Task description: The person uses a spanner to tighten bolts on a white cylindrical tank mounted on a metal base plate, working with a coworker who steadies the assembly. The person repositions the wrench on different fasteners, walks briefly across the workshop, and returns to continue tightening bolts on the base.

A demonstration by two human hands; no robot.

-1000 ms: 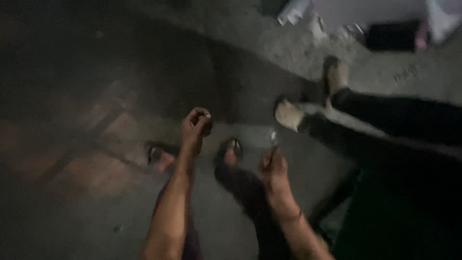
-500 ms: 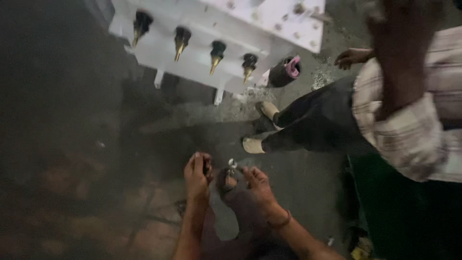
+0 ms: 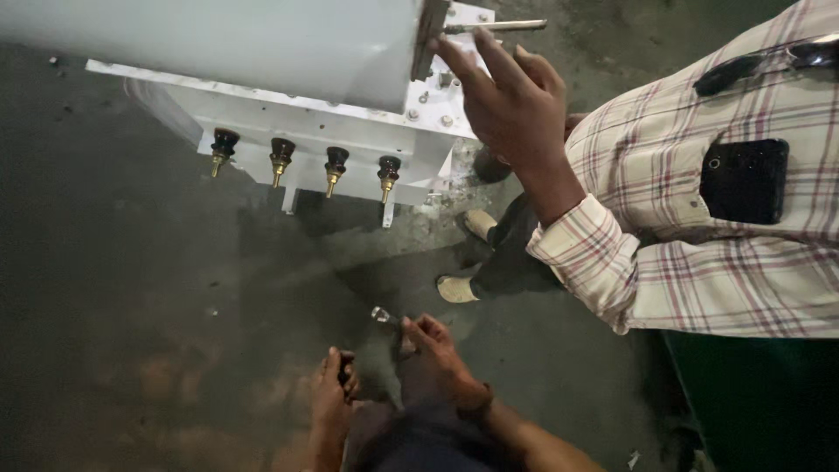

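Both hands low: right hand (image 3: pixel 430 345) pinches bolt (image 3: pixel 383 315), left hand (image 3: pixel 334 393) curled.

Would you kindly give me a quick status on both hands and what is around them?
Right hand pinching a small shiny metal part. Left hand closed on a small dark item, unclear. Co-worker's hand on the grey metal box above.

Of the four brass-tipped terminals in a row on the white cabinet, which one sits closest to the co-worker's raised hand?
The rightmost terminal: it sits at the end of the row nearest the co-worker's hand on the white cabinet; the other three lie further left.
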